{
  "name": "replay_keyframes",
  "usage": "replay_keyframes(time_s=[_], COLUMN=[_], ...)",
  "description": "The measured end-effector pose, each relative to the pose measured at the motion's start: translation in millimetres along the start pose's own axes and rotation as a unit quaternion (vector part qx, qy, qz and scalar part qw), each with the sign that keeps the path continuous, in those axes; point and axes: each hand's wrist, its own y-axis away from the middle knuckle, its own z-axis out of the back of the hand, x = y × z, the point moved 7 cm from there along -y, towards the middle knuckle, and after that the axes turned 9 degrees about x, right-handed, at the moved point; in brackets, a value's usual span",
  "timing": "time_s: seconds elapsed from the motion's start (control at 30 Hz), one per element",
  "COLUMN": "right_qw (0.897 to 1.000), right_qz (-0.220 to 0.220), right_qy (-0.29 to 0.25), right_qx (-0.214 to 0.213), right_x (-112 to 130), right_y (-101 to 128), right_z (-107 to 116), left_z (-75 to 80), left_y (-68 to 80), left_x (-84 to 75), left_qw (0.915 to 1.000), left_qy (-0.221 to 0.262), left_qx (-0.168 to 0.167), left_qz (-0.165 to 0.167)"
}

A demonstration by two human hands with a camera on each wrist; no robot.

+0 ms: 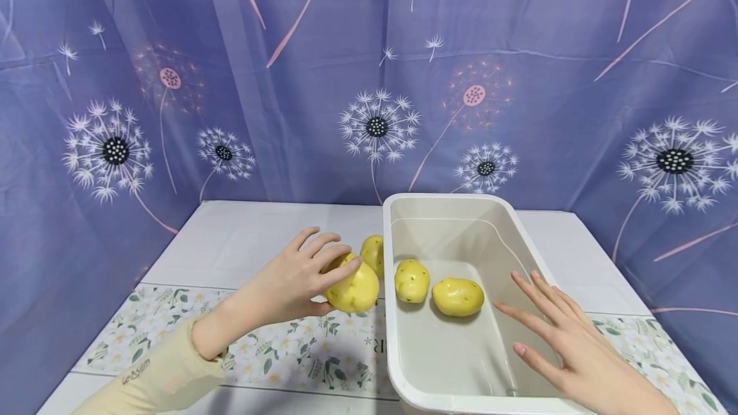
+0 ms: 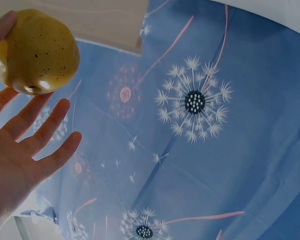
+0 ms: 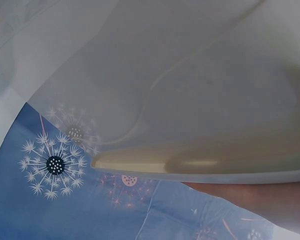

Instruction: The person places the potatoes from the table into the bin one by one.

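My left hand (image 1: 293,279) holds a yellow potato (image 1: 356,288) in the air just left of the bin, thumb below and fingers over the top. The left wrist view has this dark-speckled potato (image 2: 42,55) between thumb and fingertips, with the other fingers spread. A second potato (image 1: 372,253) is on the table against the bin's left side, partly hidden by the bin wall. Inside the white bin (image 1: 393,364) lie two more potatoes, one upright (image 1: 412,282) and one sideways (image 1: 458,297). Over the bin's right side hovers my right hand (image 1: 567,344), its fingers spread and holding nothing.
The bin stands on a white table (image 1: 242,242) with a floral printed band (image 1: 277,357). A blue dandelion-print curtain (image 1: 311,107) hangs behind and on both sides. The bin's pale wall (image 3: 215,100) fills most of the right wrist view.
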Motion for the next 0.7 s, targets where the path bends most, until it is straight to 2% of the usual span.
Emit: replay_keyframes(time_s=[0.37, 0.7], right_qw=[1.0, 1.0], right_qz=[-0.004, -0.006], right_qy=[-0.003, -0.008], right_qx=[0.002, 0.003], right_x=[-0.3, -0.6], right_y=[-0.5, -0.5], right_z=[-0.3, -0.7], left_z=[13.6, 19.7], left_y=[-7.4, -17.3], left_x=[8.3, 10.7], left_qw=[0.9997, 0.9995], left_qy=[0.0, -0.005], left_qx=[-0.024, -0.03], left_qz=[0.005, 0.006])
